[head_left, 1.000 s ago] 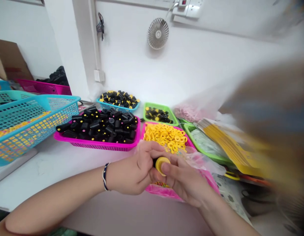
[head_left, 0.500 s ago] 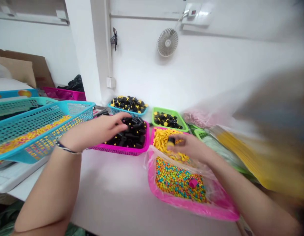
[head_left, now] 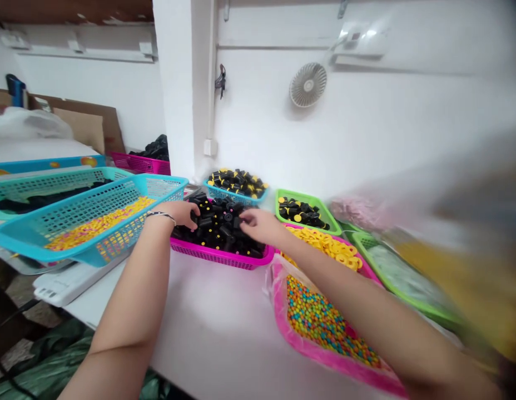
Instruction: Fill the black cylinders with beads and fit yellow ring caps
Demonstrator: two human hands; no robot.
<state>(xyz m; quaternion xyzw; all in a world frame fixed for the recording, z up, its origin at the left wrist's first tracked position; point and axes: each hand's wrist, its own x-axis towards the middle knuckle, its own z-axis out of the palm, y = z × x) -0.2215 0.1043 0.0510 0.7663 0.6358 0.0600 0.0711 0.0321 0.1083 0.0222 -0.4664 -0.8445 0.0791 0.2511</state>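
Note:
My left hand [head_left: 183,214] reaches over the left end of a magenta basket [head_left: 218,256], its thumb and fingers apart beside a heap of small black cylindrical pieces [head_left: 216,222]. Over the right part of the same heap is my right hand [head_left: 262,225], thumb and forefinger spread against the black pieces. I make out nothing lifted in either hand. Small yellow and pink beads are scattered among the black pieces. Right of this basket lie yellow ring-shaped pieces [head_left: 331,244], partly covered by my right forearm. Multicoloured beads [head_left: 314,311] fill a plastic-lined pink tray [head_left: 295,339] below it.
A blue basket [head_left: 237,195] and a green basket [head_left: 308,203] behind hold black pieces with yellow caps. At left, a long turquoise basket [head_left: 95,214] contains yellow and pink bits. A white power strip [head_left: 70,286] lies under it. A fan [head_left: 308,85] hangs on the wall.
My right hand has moved left from the yellow rings to the black pieces, and the yellow-capped black piece no longer shows in it. My left hand has drawn to the basket's left end. The view shifted left.

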